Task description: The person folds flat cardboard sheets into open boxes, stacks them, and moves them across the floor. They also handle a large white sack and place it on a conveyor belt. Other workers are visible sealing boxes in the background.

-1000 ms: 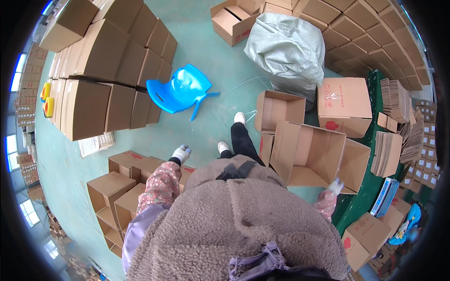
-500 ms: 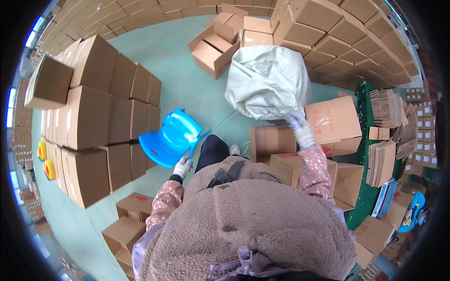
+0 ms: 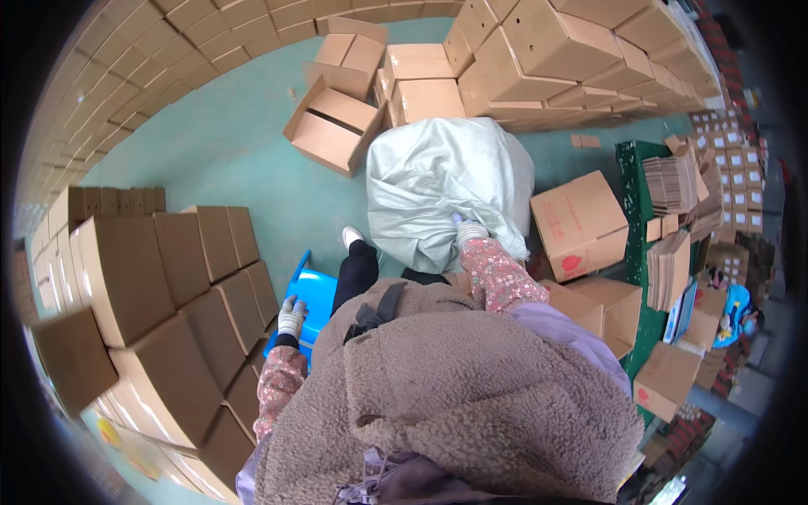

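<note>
My right hand (image 3: 469, 229), in a striped white glove, is closed on the near side of a large white woven sack (image 3: 446, 181). Folds of the cloth gather round its fingers. The sack bulges and stands on the floor in front of me. On my left, a blue plastic chair (image 3: 316, 299) is beside my leg, partly hidden by my hand and jacket. My left hand (image 3: 292, 316), gloved too, is over the chair's left edge with its fingers stretched out. Whether it touches the chair I cannot tell.
Stacked cartons (image 3: 135, 282) rise close on the left, and another stack (image 3: 555, 50) stands at the far right. Beyond the sack lie open cartons (image 3: 337, 126). A printed carton (image 3: 581, 223) sits right of the sack, beside a green table (image 3: 631, 181) bearing flattened cardboard (image 3: 669, 185).
My right hand has moved left onto the sack and gripped it. One foot has stepped forward. The chair now lies closer to my left side, and my left hand has come off its leg.
</note>
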Tool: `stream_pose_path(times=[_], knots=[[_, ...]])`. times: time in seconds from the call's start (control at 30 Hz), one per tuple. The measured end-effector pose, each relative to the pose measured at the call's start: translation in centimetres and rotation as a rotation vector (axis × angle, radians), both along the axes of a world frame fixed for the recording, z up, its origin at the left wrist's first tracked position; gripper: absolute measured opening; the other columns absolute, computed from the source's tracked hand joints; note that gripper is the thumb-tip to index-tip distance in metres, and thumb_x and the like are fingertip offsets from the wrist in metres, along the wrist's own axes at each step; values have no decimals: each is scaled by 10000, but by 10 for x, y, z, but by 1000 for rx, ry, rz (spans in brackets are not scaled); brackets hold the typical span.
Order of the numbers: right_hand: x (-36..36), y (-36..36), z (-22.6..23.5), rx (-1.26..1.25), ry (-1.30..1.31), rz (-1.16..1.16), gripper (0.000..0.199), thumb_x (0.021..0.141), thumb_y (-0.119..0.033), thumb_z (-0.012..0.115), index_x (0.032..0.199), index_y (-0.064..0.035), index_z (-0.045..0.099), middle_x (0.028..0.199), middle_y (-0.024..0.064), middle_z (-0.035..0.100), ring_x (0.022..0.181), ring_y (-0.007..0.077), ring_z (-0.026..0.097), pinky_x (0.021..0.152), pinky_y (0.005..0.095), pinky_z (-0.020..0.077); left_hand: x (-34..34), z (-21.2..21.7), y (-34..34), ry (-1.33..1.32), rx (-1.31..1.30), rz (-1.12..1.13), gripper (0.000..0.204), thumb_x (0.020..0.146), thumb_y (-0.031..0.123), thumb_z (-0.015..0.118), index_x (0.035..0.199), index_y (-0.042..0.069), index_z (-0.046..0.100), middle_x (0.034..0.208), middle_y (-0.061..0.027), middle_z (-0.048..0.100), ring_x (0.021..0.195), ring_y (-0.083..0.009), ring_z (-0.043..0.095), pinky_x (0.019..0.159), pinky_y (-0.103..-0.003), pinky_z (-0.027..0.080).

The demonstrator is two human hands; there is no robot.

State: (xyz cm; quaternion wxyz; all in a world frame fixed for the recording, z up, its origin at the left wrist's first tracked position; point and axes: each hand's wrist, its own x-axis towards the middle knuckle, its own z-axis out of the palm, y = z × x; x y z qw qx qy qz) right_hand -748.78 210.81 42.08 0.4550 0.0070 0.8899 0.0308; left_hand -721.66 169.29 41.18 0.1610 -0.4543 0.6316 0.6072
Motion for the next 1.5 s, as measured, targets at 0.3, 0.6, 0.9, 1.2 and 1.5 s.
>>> stream_pose_path(times=[0.3, 0.6, 0.9, 1.2, 1.5], knots=[[33, -11, -4, -629, -178, -545, 230, 848, -252, 451, 907, -74, 586, 829, 104, 613, 731, 240, 580, 642, 372, 464, -197, 30, 46, 336, -541, -1017, 958, 563, 343, 758, 1270, -43, 241, 1275, -245, 313, 1190, -359, 310, 996, -379, 272], [54, -30, 102, -819, 15, -436, 229, 792, -242, 547, 888, -34, 548, 787, 137, 565, 732, 249, 549, 676, 340, 429, -293, 3, 178, 497, -492, -1769, 661, 651, 410, 648, 1188, 108, 409, 1090, -129, 512, 1032, -290, 471, 906, -438, 319], [38, 32, 80, -338, 711, -214, 410, 760, -304, 592, 1058, -34, 513, 1040, 183, 530, 919, 319, 530, 830, 348, 403, -263, 27, 182, 504, -40, -1674, 337, 793, 408, 508, 800, 86, 605, 735, -150, 603, 673, -368, 543, 620, -418, 436], [115, 72, 117, -796, 530, -978, 350, 763, -228, 595, 1034, -11, 555, 1014, 110, 590, 962, 197, 540, 866, 294, 390, -265, 152, 248, 342, 772, -1431, 226, 836, 221, 542, 942, 27, 586, 783, -113, 575, 733, -155, 547, 681, -250, 420], [121, 161, 247, -1476, 1088, -1403, 269, 763, -225, 617, 929, -22, 553, 852, 24, 580, 795, 99, 530, 737, 236, 420, -317, 259, 402, 1242, 648, -1367, 158, 802, 86, 550, 941, 39, 609, 704, -61, 584, 631, -169, 567, 580, -265, 440]])
